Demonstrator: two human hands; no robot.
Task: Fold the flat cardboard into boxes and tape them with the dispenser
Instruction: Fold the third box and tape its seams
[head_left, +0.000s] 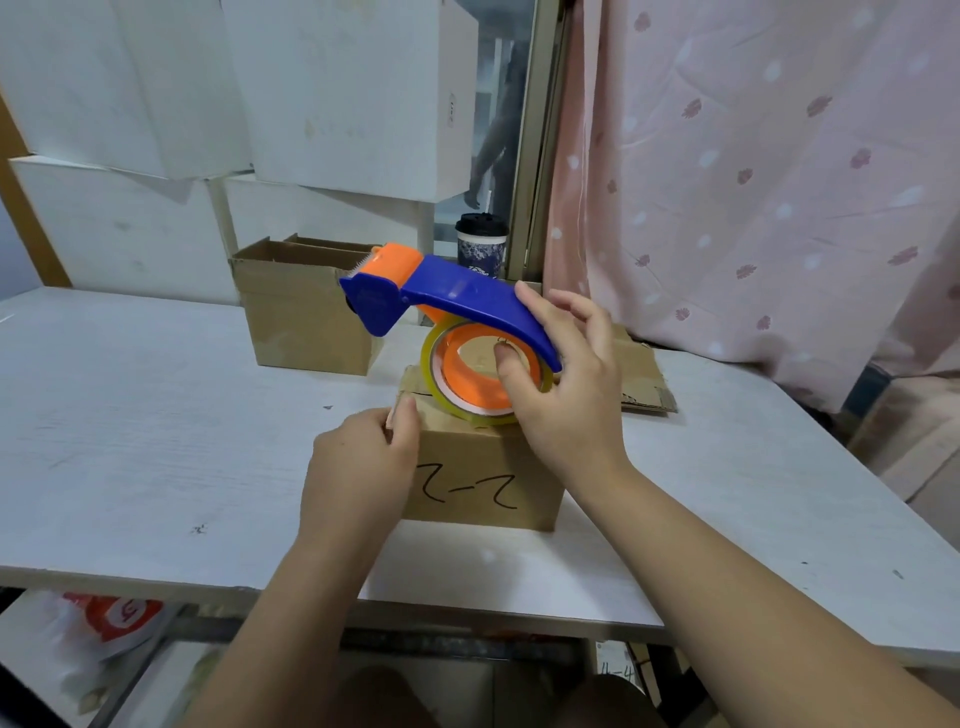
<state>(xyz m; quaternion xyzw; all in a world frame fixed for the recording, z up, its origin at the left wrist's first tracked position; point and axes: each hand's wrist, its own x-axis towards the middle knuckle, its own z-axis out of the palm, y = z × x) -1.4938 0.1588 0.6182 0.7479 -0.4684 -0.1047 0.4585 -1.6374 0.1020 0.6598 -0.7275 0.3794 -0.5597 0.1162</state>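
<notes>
A small brown cardboard box (483, 483) with black handwriting on its near side stands on the white table (156, 415). My left hand (358, 467) grips the box's top left corner. My right hand (561, 384) holds the blue and orange tape dispenser (447, 306) by its blue handle, thumb pressed into the orange core of the tape roll (467, 379). The roll rests on the top of the box, and the dispenser's head points up and to the left.
An open-topped brown box (301, 312) sits behind on the table. Flat cardboard (639, 374) lies to the right behind my hand. A lidded paper cup (481, 244) stands at the back. White boxes (182, 104) are stacked behind; a pink curtain (753, 182) hangs right.
</notes>
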